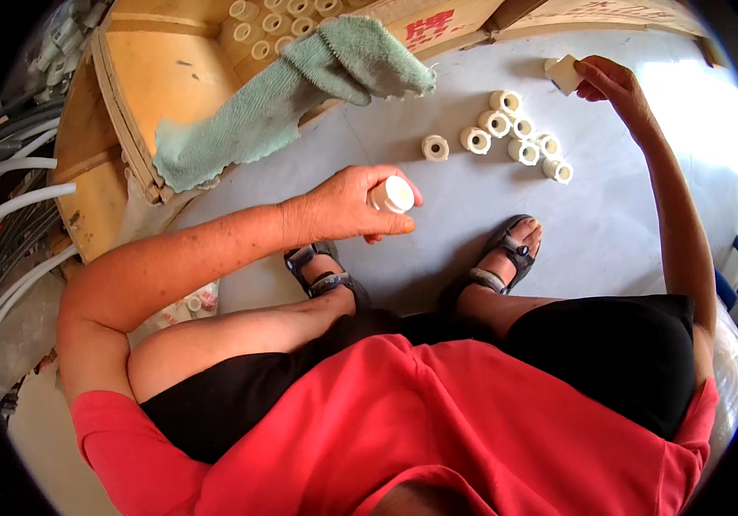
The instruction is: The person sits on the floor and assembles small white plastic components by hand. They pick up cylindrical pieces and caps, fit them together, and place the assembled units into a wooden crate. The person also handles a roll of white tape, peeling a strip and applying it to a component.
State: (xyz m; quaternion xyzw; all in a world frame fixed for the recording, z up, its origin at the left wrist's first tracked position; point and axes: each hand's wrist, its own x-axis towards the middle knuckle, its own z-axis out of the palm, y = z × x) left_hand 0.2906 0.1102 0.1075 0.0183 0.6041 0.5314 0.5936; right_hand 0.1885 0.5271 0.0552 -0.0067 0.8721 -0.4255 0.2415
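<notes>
My left hand (pixel 343 202) is wrapped round a white plastic pipe fitting (pixel 396 195), held above the floor in front of my left foot. Its pale round end faces up. Farther off to the right, the fingers of my right hand (pixel 614 90) pinch another cream-white fitting (pixel 565 76). A pale edge shows just behind that piece; whether it is a separate fitting I cannot tell. Between my hands, several fittings (pixel 524 152) stand in a loose cluster on the grey floor, hollow ends up. One fitting (pixel 435 148) stands a little apart, left of the cluster.
A wooden box (pixel 167 77) at the far left holds several similar fittings (pixel 261 50). Over its near edge drapes a green cloth (pixel 300 90). White and black hoses (pixel 21 198) lie along the left. My sandalled feet (pixel 507 254) rest on the floor (pixel 386 284).
</notes>
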